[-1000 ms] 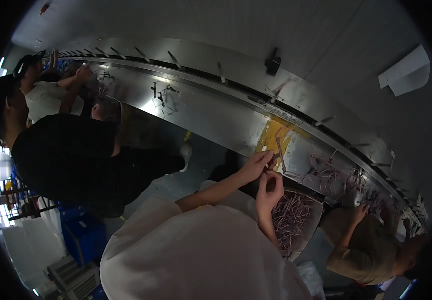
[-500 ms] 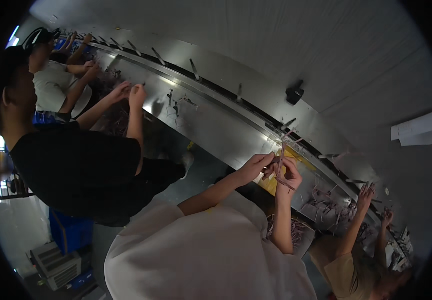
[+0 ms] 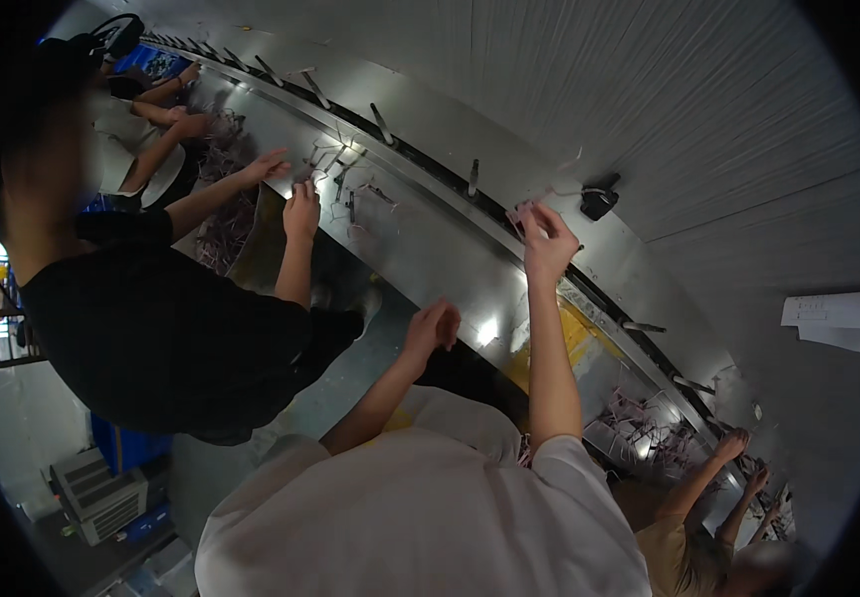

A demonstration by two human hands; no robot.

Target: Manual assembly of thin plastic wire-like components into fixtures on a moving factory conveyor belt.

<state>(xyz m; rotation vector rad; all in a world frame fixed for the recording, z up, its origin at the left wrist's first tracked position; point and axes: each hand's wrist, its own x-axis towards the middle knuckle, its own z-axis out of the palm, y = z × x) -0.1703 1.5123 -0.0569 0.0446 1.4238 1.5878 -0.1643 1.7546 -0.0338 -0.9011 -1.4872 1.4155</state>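
Note:
Over the track of upright pegs, my right hand is reached out, thumb and fingers pinched at a thin pinkish strand, mostly hidden by the fingertips. My left hand hangs by the near edge of the metal worktop. Its fingers are loosely bent and apart, with nothing visible in them. A yellow sheet lies on the worktop beside my right forearm. Farther right is a pile of tangled pinkish strands.
A peg stands left of my right hand; a black device sits beyond the track. At left, a co-worker in black handles strands; another person's arm reaches in at right. White paper is at far right.
My hands have parted: the right has carried the pinkish strand away from me to the peg track, while the left has drawn back left, letting go. The co-worker's hands at left have moved slightly right.

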